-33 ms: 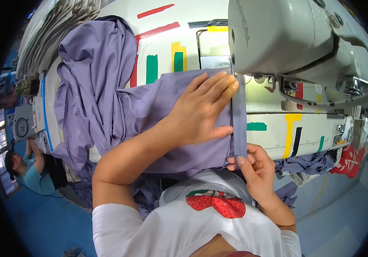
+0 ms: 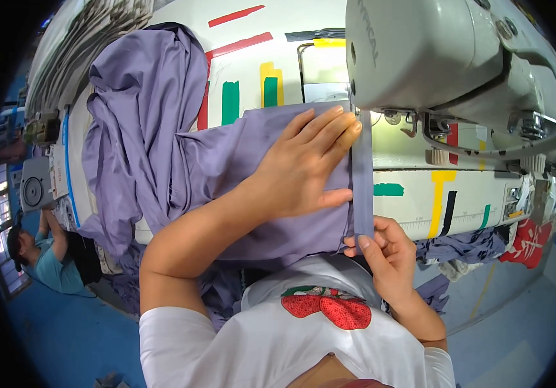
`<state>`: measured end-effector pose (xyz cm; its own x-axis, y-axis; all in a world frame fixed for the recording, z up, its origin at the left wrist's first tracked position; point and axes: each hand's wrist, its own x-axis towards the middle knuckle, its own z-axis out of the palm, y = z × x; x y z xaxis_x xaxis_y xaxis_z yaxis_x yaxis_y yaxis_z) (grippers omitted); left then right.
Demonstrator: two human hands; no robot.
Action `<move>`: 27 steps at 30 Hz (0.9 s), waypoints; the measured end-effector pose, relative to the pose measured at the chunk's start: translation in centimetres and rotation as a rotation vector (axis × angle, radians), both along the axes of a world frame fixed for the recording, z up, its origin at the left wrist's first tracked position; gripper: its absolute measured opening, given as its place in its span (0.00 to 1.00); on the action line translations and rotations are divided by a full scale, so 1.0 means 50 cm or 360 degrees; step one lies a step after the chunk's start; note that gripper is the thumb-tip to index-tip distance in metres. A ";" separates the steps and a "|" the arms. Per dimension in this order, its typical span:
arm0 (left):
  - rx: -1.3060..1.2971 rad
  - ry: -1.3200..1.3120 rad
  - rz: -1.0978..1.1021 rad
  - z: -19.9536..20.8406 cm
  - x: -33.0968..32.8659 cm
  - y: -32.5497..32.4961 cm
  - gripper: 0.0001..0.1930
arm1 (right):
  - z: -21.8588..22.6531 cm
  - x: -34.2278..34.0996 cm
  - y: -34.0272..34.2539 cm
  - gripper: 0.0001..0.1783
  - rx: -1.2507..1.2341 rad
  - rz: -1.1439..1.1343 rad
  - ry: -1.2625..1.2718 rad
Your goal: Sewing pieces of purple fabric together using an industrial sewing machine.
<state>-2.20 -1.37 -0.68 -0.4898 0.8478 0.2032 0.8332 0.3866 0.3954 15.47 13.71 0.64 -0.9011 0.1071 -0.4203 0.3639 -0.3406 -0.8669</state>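
Purple fabric (image 2: 265, 152) lies over the bed of a white sewing machine (image 2: 420, 52), its right edge running beneath the machine head. My left hand (image 2: 313, 161) rests flat on the cloth, fingers stretched toward the needle area and thumb apart. The needle itself is hidden behind the machine head and my fingertips. Along the fabric's right side runs a narrow purple fabric strip (image 2: 363, 174). At its near end, my right hand (image 2: 384, 252) pinches the strip between thumb and fingers, close to the table's front edge.
A bunched heap of the same purple cloth (image 2: 145, 84) sits to the left. Behind it stands a stack of papers (image 2: 84, 52). Coloured tape strips (image 2: 230, 102) mark the table. Another person (image 2: 52, 252) works at far left. A red cloth (image 2: 525, 244) hangs at right.
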 end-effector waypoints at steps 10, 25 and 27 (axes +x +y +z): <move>0.0298 0.0026 0.0042 0.010 0.156 -0.063 0.28 | -0.002 0.092 -0.017 0.13 0.0160 -0.0030 0.0026; 0.0901 -0.0532 0.1092 -0.207 0.410 -0.033 0.08 | -0.058 0.297 -0.059 0.09 0.0158 0.0022 -0.0002; 0.1039 -0.0666 0.1108 -0.192 0.422 -0.024 0.07 | -0.065 0.311 -0.063 0.09 0.0133 0.0032 -0.0023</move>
<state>18.91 -2.60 -10.28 -0.9654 0.1373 0.2217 0.2560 0.3363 0.9063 31.01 10.57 -2.59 -0.8974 0.1243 -0.4234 0.3824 -0.2600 -0.8867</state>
